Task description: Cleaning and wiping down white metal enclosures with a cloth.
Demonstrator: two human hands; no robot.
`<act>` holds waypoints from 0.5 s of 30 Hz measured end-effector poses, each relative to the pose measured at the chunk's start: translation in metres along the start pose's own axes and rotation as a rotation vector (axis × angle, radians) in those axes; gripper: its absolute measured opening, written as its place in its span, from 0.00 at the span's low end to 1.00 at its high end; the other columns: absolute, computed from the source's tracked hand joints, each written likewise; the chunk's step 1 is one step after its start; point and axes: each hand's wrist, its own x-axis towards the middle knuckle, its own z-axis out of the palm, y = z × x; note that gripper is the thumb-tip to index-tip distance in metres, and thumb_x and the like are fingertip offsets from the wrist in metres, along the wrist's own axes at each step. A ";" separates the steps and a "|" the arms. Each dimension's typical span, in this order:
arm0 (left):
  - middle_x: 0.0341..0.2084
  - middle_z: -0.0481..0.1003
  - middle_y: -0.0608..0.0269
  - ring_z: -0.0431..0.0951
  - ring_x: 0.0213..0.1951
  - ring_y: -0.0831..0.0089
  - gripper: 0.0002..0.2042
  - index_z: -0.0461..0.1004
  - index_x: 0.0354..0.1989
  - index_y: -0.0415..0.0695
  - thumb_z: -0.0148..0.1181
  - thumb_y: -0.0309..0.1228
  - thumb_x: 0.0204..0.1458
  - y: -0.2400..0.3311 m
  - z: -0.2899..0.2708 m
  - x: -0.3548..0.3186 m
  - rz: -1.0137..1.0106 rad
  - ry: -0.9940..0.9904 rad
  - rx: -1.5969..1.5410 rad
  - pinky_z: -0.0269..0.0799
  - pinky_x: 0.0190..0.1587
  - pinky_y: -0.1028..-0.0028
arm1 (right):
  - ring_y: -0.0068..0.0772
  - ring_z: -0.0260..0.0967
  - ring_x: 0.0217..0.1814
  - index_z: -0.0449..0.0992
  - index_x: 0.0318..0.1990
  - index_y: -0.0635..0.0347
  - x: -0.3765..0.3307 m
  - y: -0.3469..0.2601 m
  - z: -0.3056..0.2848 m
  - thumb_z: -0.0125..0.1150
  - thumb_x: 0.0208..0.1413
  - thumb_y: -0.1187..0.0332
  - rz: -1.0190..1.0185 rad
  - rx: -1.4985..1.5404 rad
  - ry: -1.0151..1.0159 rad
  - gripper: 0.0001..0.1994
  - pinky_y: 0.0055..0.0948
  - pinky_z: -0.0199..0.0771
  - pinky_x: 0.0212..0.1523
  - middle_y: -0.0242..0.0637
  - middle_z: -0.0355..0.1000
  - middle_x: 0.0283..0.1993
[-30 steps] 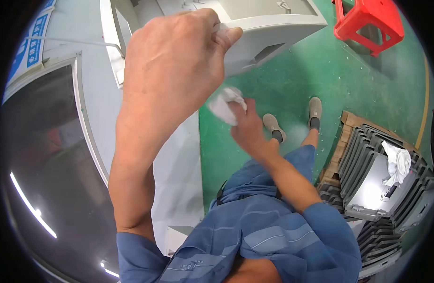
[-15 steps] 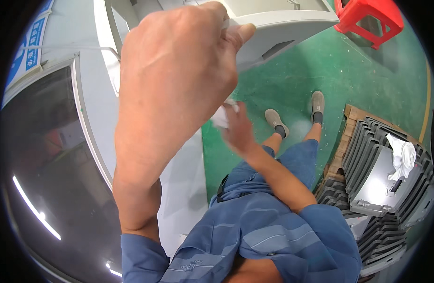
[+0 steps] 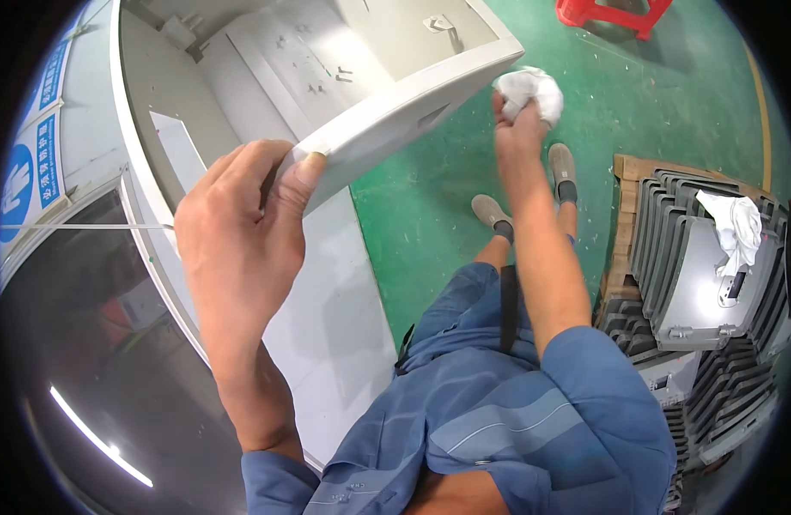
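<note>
A large off-white open casing (image 3: 370,107) with a curved front wall fills the top of the view. Its pale inside shows several small metal fittings. My left hand (image 3: 245,223) grips the near rim of that wall, with the thumb on the outer side and the fingers bent over the edge. Out to the right, my right hand (image 3: 523,137) holds a bunched white cloth (image 3: 533,93) beside the casing's right corner, apart from it. Part of the cloth is hidden by my fingers.
Stacked grey panels (image 3: 705,275) sit on a wooden pallet (image 3: 625,202) at my right, a second white cloth (image 3: 732,227) lying on top. A red stool (image 3: 614,13) stands at the far right. A dark glossy panel (image 3: 86,343) is on the left, below blue signs (image 3: 36,176).
My right hand has moved forward and right with the cloth. My left hand, holding the rim, is lower and further left in view, and more of the casing's inside shows.
</note>
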 end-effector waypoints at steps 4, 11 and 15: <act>0.16 0.68 0.59 0.66 0.20 0.64 0.12 0.75 0.28 0.38 0.64 0.36 0.53 0.014 -0.009 0.004 0.082 -0.020 0.038 0.61 0.25 0.68 | 0.38 0.73 0.46 0.65 0.58 0.60 -0.016 0.055 -0.084 0.48 0.63 0.71 0.195 -0.136 -0.085 0.16 0.35 0.82 0.37 0.38 0.68 0.53; 0.17 0.67 0.60 0.67 0.21 0.64 0.12 0.74 0.29 0.39 0.63 0.36 0.55 0.019 -0.004 -0.009 0.050 -0.053 0.019 0.61 0.26 0.68 | 0.38 0.74 0.50 0.74 0.51 0.60 -0.112 0.060 -0.030 0.58 0.58 0.70 0.076 -0.769 -1.044 0.14 0.40 0.81 0.42 0.36 0.70 0.54; 0.18 0.68 0.60 0.68 0.22 0.63 0.13 0.74 0.30 0.39 0.61 0.37 0.57 0.009 0.001 -0.017 0.095 -0.009 0.035 0.62 0.26 0.68 | 0.40 0.76 0.44 0.77 0.46 0.63 -0.048 0.015 0.006 0.61 0.52 0.73 0.733 -0.434 -0.377 0.13 0.37 0.81 0.39 0.41 0.77 0.41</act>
